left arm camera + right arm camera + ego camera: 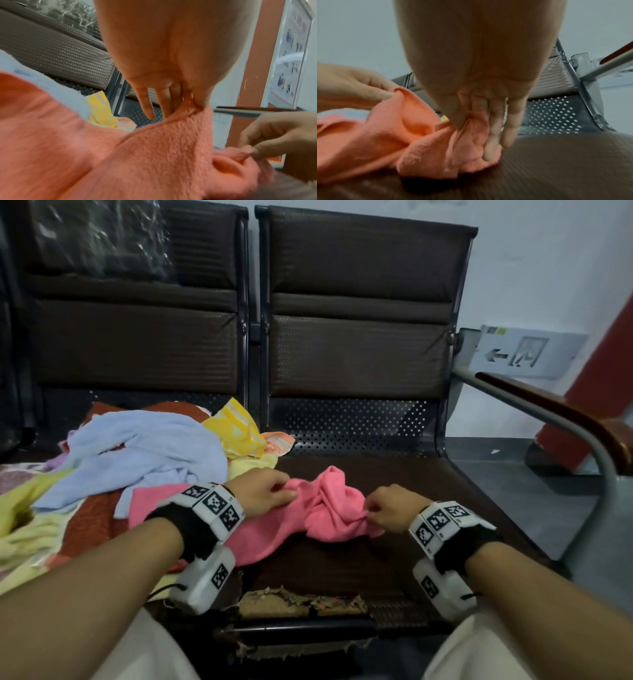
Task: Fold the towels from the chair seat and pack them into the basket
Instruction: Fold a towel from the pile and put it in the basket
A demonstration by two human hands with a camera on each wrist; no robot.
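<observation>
Your left hand (265, 491) pinches an edge of the pink towel (318, 511) between thumb and forefinger, while its other fingers (145, 104) hang straight and loose above the cloth. Your right hand (394, 508) pinches the opposite bunched end of the same towel between its thumb and first fingers, the outer fingers (510, 121) stretched down to the seat cushion. The towel lies crumpled between your two hands on the brown chair seat (428, 508), gathered into a knot-like bunch just left of your right hand; its near part spreads flat under your left wrist toward the seat's front edge, where the torn padding (301, 601) shows. To your left, on the neighbouring seat, the towel pile (102, 474) rests: a light blue towel (144, 446) on top, a yellow patterned one (236, 429) behind it, and pale yellow cloth (27, 529) at the near side. The pink towel's left edge touches that pile. The metal armrest (565, 419) stands well to your right.
</observation>
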